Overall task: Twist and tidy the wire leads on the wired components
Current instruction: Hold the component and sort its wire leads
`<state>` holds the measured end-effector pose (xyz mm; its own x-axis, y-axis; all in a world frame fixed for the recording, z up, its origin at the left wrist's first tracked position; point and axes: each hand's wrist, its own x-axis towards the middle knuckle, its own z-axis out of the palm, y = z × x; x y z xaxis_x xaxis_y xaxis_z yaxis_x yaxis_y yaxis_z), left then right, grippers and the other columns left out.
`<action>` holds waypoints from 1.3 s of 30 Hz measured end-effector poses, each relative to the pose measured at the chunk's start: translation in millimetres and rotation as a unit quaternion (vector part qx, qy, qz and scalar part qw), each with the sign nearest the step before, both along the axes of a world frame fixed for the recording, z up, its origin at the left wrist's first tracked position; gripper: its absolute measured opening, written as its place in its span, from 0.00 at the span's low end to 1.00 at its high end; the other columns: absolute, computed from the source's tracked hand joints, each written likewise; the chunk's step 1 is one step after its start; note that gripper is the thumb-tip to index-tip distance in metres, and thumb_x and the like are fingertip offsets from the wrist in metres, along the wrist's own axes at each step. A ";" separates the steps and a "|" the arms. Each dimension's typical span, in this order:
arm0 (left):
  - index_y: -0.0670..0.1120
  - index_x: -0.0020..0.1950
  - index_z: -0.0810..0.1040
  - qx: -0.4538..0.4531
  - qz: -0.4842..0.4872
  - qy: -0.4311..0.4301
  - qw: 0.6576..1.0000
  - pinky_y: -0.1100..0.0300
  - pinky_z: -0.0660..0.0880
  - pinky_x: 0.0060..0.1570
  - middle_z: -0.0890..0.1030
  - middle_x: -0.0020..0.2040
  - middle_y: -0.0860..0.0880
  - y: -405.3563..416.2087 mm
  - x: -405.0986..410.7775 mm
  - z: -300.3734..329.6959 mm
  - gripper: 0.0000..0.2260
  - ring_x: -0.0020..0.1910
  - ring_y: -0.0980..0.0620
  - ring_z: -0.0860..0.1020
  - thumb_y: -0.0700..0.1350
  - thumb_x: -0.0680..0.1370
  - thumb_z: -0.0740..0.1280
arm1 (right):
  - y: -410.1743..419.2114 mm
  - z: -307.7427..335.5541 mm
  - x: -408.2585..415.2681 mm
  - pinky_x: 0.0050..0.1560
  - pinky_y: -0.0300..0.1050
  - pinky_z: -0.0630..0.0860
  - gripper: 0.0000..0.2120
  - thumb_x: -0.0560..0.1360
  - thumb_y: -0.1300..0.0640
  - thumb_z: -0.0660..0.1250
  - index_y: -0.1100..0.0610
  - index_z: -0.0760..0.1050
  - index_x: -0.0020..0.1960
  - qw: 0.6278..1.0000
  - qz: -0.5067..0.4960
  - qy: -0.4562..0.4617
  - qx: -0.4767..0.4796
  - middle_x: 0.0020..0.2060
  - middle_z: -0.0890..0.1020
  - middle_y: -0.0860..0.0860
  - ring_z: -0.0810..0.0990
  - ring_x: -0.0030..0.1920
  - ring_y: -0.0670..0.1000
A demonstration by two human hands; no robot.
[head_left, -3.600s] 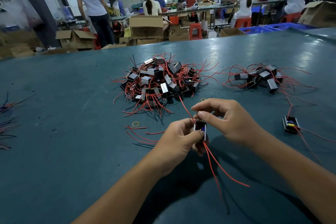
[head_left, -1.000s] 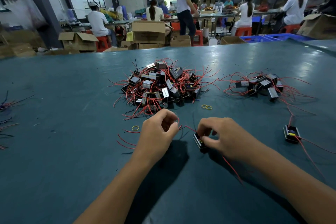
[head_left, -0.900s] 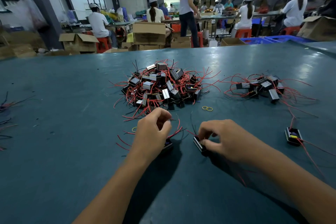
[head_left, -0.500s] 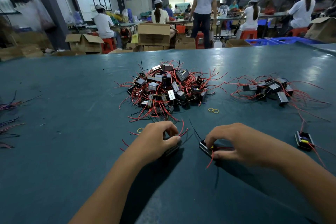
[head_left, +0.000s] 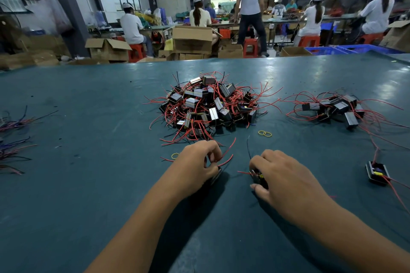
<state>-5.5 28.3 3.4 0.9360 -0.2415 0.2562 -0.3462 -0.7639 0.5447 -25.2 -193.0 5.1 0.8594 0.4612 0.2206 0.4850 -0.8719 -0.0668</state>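
Left hand (head_left: 195,166) curled over one wired component (head_left: 216,176), pinching its red leads (head_left: 226,157). Right hand (head_left: 281,175) grips a second component (head_left: 257,176) just beside it, mid-bench (head_left: 88,184), near the main pile (head_left: 208,106).

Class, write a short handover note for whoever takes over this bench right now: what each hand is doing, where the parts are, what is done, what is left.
Left hand grips one wired part on the table. Right hand grips another part.
Big pile lies ahead; small pile to the right; one single part far right. Rubber bands sit near the big pile.
Done: cannot tell which pile is finished.
Left: both held parts have loose red leads.
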 end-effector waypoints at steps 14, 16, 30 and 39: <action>0.55 0.45 0.77 -0.002 -0.068 0.054 0.996 0.71 0.69 0.38 0.76 0.45 0.57 -1.3 -6.1 6.8 0.06 0.38 0.61 0.72 0.43 0.76 0.69 | -21.8 10.0 23.1 0.50 0.32 0.69 0.02 0.77 0.52 0.70 0.47 0.82 0.48 0.981 0.081 0.053 0.171 0.45 0.81 0.40 0.77 0.47 0.39; 0.54 0.47 0.78 0.004 -0.075 0.044 0.996 0.71 0.67 0.37 0.76 0.46 0.57 -5.4 -7.6 6.4 0.03 0.38 0.62 0.71 0.46 0.76 0.70 | -16.7 6.6 21.9 0.48 0.27 0.67 0.04 0.77 0.53 0.71 0.50 0.84 0.49 0.978 0.070 0.043 0.190 0.47 0.81 0.41 0.78 0.47 0.40; 0.51 0.49 0.76 -0.187 -0.012 0.018 0.982 0.55 0.77 0.40 0.81 0.41 0.52 -33.0 -11.9 -3.0 0.02 0.34 0.55 0.76 0.44 0.81 0.66 | -8.8 -7.8 21.1 0.44 0.39 0.81 0.07 0.71 0.58 0.77 0.52 0.80 0.47 0.864 0.019 0.160 0.477 0.38 0.87 0.47 0.86 0.39 0.47; 0.49 0.48 0.74 -0.217 -0.022 0.044 0.975 0.45 0.77 0.39 0.83 0.40 0.51 -33.6 -15.3 0.4 0.02 0.30 0.51 0.76 0.43 0.81 0.65 | 0.7 -16.2 19.4 0.38 0.41 0.81 0.06 0.76 0.63 0.71 0.53 0.83 0.43 0.818 0.010 0.138 0.559 0.35 0.85 0.54 0.85 0.36 0.52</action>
<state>-20.8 -5.3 3.8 0.9499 -0.1696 0.2626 -0.3114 -0.4406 0.8420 -5.8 -192.3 -11.1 0.9425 0.1176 0.3129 0.3304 -0.1843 -0.9257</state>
